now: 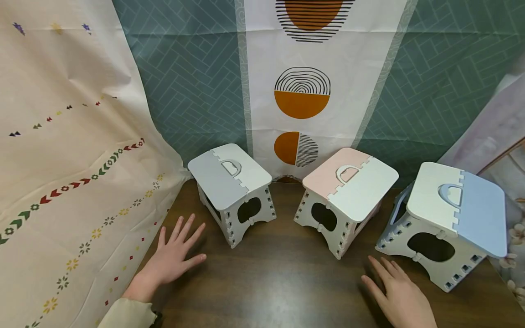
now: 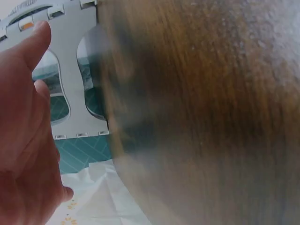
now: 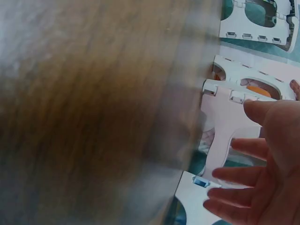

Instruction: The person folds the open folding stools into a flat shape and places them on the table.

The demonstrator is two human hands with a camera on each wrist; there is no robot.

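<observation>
Three folding step stools stand upright on a dark wooden table. The grey-and-white stool [image 1: 229, 175] is at the left, the pink-and-white stool [image 1: 350, 182] in the middle, and the blue-and-white stool [image 1: 457, 207] at the right. Each has a carry handle on its top. My left hand [image 1: 172, 255] is spread, fingers straight, just left of the grey-and-white stool and apart from it. My right hand [image 1: 398, 291] lies in front of the pink and blue stools with its fingers extended, holding nothing. In the right wrist view, the fingers [image 3: 239, 176] are apart, with stool legs behind them.
The brown table [image 1: 270, 278] stretches in front of the stools. A cream patterned cloth [image 1: 74, 182] hangs along the left side. Behind stands a green and white curtain [image 1: 188, 77] with orange circles. A pale floral cloth [image 1: 514, 241] borders the right edge.
</observation>
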